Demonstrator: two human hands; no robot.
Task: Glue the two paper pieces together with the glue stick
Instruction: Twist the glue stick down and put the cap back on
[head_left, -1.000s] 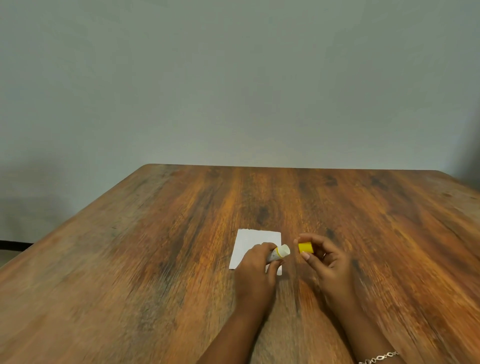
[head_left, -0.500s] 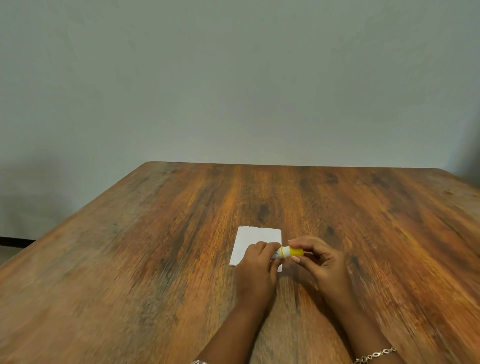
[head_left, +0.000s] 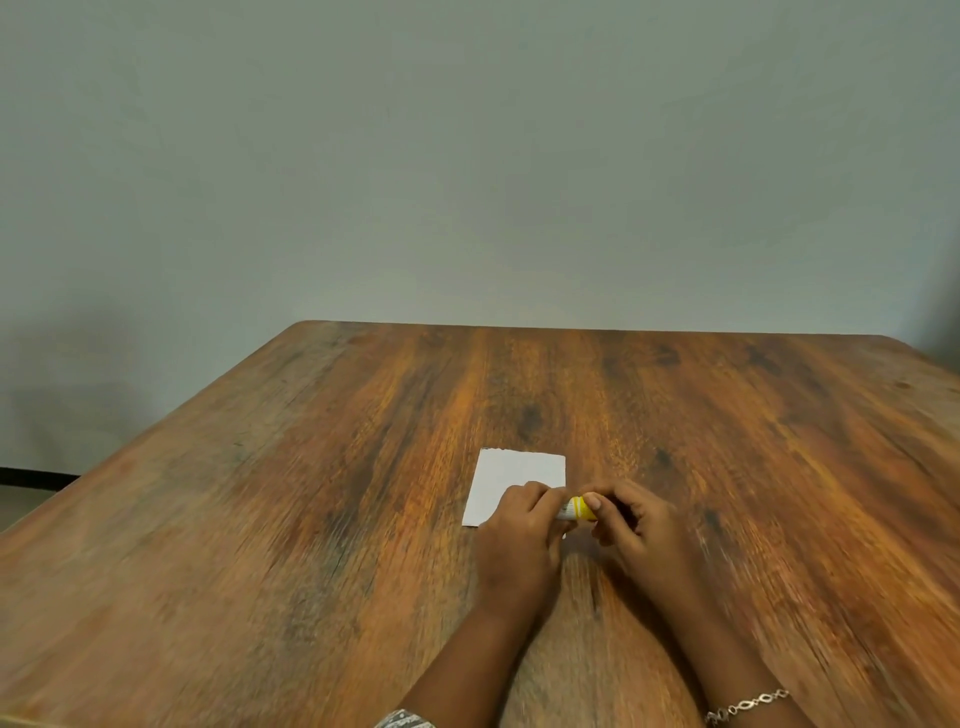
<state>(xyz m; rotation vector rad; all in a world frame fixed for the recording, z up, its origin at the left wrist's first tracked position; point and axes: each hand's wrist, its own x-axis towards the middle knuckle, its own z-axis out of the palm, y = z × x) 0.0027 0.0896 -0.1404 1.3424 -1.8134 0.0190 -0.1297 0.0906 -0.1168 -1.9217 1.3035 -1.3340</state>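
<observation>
The left hand (head_left: 519, 527) wraps the light, rigid glue stick (head_left: 570, 510) by its barrel, the right hand (head_left: 641, 527) pinching its cap (head_left: 585, 511), flimsy paper (head_left: 514, 473) just beyond the fingers (head_left: 540, 493).

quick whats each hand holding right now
Left hand: closed, grips the glue stick.
Right hand: closed, pinches the yellow cap on the stick's end.
</observation>
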